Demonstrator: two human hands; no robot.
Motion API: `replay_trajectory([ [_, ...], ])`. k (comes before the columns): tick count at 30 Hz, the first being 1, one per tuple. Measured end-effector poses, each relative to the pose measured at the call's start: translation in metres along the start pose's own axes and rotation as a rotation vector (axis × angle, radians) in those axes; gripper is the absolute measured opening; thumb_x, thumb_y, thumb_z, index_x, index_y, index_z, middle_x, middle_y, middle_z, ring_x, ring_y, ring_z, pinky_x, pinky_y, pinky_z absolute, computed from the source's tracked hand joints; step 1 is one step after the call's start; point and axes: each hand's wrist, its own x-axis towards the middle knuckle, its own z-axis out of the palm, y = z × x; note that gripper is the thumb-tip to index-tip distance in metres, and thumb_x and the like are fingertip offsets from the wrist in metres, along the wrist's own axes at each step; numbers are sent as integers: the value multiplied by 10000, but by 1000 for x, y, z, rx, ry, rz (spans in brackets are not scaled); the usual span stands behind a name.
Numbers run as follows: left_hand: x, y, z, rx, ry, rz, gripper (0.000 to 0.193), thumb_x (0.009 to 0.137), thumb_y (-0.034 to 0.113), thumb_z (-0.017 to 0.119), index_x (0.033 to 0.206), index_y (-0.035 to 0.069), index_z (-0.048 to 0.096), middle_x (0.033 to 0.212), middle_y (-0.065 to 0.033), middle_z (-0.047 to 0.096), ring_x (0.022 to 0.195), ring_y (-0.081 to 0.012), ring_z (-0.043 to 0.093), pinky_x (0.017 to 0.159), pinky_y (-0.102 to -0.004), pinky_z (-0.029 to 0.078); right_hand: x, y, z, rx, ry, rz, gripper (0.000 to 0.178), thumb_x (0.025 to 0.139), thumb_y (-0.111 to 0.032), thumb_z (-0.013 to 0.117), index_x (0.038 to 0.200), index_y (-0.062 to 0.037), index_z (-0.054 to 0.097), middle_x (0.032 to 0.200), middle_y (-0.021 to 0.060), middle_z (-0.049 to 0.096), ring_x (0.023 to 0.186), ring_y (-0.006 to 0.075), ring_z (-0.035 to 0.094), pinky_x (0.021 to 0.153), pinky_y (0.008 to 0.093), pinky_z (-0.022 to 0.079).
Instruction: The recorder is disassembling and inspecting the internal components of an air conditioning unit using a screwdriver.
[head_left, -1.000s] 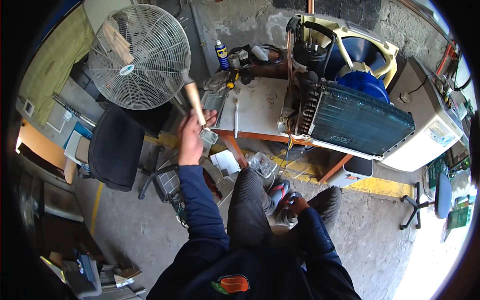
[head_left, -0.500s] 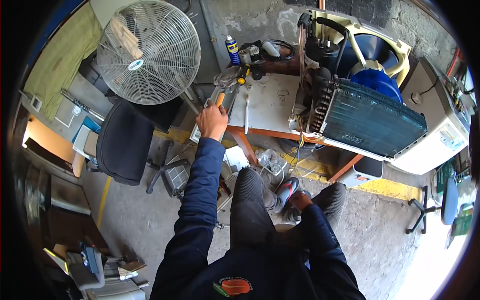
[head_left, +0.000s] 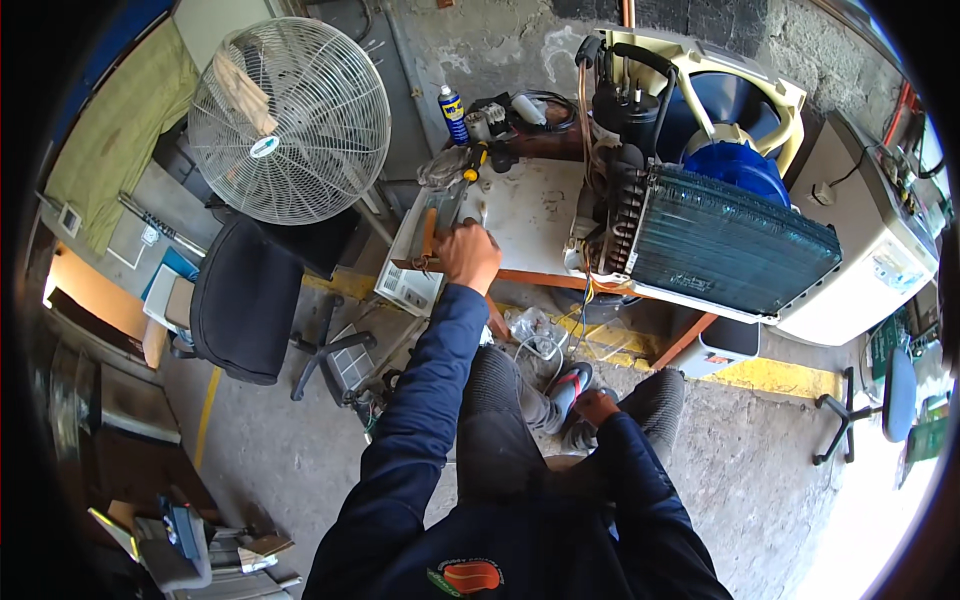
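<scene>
Left hand (head_left: 470, 256) over slim white brush (head_left: 484, 212); wooden handle (head_left: 430, 230) beside

The table (head_left: 532, 228) has a white top, scuffed and dark-spotted, on a reddish-brown frame. Its right end carries a coil unit (head_left: 735, 240) of dark fins. A brush (head_left: 485, 214) shows in part at the front of the white top; left of it, by the edge, is a wooden handle (head_left: 430, 232). Toward the back left lie a crumpled bag (head_left: 442, 168) and a yellow-and-black tool (head_left: 476, 163); behind them, a blue can (head_left: 453, 118) stands upright.
</scene>
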Motion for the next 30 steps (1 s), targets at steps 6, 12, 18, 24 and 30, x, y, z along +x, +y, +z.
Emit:
replay_trajectory([
  [6, 4, -7, 11, -47, -94, 38, 220, 880, 185, 641, 860, -11, 739, 808, -205, 742, 671, -430, 688, 674, -495, 551, -1, -3, -2, 9, -1, 11, 412, 865, -345, 702, 1130, -32, 746, 983, 167, 762, 899, 357, 719, 828, 414, 571],
  [12, 41, -41, -16, -177, -123, -262, 192, 838, 188, 705, 909, 11, 700, 822, -197, 717, 804, -356, 694, 762, -475, 518, -2, -3, 0, -20, -1, -4, 402, 865, -355, 703, 1126, -52, 751, 1002, 160, 762, 904, 359, 720, 824, 420, 571],
  [18, 64, -52, 6, -76, -105, -48, 196, 862, 201, 691, 962, 33, 701, 929, -180, 720, 907, -346, 658, 807, -500, 503, 4, 1, 13, -23, 30, -5, 384, 861, -360, 706, 1104, -68, 762, 1000, 155, 763, 905, 357, 721, 820, 411, 569],
  [24, 85, -13, 45, -31, 105, 247, 206, 875, 208, 680, 1021, 67, 713, 1028, -159, 714, 1009, -340, 609, 854, -493, 489, 7, 1, 14, -40, 61, -49, 369, 862, -350, 705, 1084, -61, 767, 984, 163, 762, 905, 357, 721, 824, 408, 567],
  [30, 95, 14, 60, 60, 133, 204, 226, 868, 214, 680, 1055, 91, 719, 1039, -133, 714, 986, -351, 598, 843, -476, 503, 5, 8, 13, 8, 48, -31, 363, 874, -352, 711, 1107, -77, 759, 992, 183, 755, 912, 386, 720, 825, 435, 574],
])
